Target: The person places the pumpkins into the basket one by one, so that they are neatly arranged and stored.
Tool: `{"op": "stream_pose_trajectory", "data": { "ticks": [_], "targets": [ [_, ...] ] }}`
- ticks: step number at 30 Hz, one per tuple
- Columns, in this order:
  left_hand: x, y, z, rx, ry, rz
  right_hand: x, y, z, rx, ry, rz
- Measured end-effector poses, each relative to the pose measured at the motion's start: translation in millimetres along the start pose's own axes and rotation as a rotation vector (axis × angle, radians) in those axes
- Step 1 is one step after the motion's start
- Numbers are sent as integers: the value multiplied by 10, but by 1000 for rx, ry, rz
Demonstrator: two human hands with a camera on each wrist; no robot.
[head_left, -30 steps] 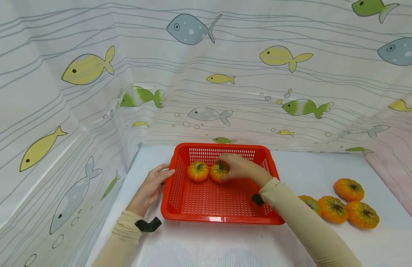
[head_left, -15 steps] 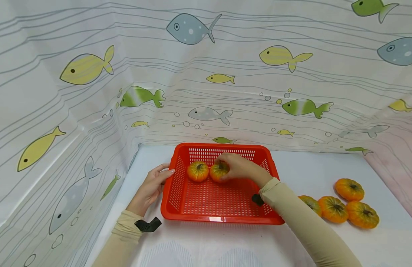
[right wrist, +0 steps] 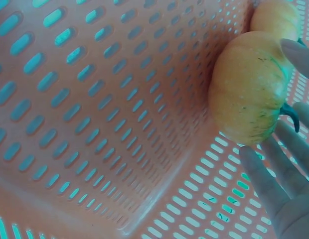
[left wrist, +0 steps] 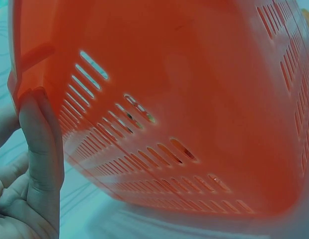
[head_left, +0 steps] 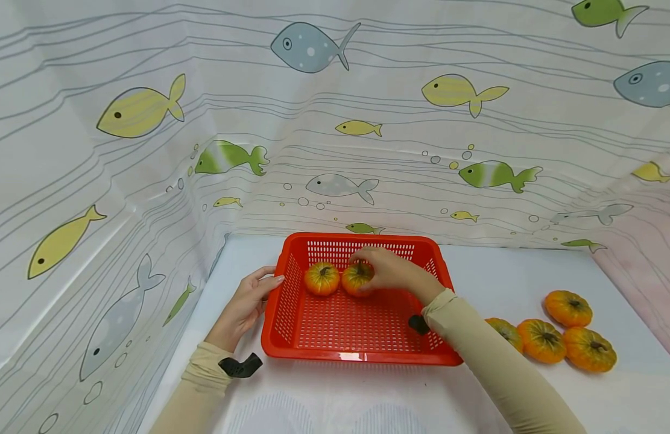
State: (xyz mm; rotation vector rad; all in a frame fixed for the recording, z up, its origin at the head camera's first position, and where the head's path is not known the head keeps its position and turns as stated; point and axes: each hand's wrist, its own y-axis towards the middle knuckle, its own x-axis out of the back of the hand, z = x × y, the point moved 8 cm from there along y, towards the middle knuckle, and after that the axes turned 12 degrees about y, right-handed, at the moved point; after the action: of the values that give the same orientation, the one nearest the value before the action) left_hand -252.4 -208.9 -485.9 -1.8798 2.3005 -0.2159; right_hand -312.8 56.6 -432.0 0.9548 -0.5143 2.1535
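Observation:
A red plastic basket (head_left: 362, 357) with slotted walls stands on the white table. My left hand (head_left: 251, 301) holds its left rim, thumb over the edge and fingers outside against the wall (left wrist: 144, 64). Two small orange pumpkins lie inside near the back: the left pumpkin (head_left: 321, 279) by itself, and the right pumpkin (head_left: 354, 281) beneath my right hand (head_left: 391, 270). In the right wrist view, the thumb (right wrist: 299, 56) overlaps that pumpkin's (right wrist: 248, 87) edge. The other fingers (right wrist: 264, 174) are spread, rather straight, with tips right at its side and the curved stem between.
Several more pumpkins sit on the table right of the basket: one behind (head_left: 568, 307), one at the front right (head_left: 590, 349), one beside it (head_left: 541, 341), and one partly hidden by the right sleeve (head_left: 503, 331). A fish-patterned curtain (head_left: 400, 150) encloses the table's back and sides.
My right hand has risen very slightly over the right pumpkin, whose stem shows more, and its fingers have loosened. The left hand and the basket have stayed in place.

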Motion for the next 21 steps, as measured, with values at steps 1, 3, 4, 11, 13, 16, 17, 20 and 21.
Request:
{"op": "stream_pose_trajectory", "data": {
  "ticks": [1,3,4,11,13,16,17,20,21],
  "targets": [
    [0,-1,-2,-1,-1,0,5,2,-1,-1,1,-1],
    [1,0,-1,-2,0,2,15,4,0,2,0,-3],
    [1,0,-1,-2,1,3,21,4,2,0,3,-4],
    [2,1,4,-4,0,14,80,-27,22,-13,48,-16],
    [2,3,5,-5,-3,16,112,-42,35,-5,56,-25],
    [4,5,7,-4,-4,16,172,-70,46,-2,75,-45],
    [5,6,8,-3,-2,16,193,-79,50,1,86,-52],
    [10,7,11,-1,5,11,257,-102,49,7,106,-73],
    [13,8,12,-1,7,8,277,-109,45,8,107,-79]
  ]
}}
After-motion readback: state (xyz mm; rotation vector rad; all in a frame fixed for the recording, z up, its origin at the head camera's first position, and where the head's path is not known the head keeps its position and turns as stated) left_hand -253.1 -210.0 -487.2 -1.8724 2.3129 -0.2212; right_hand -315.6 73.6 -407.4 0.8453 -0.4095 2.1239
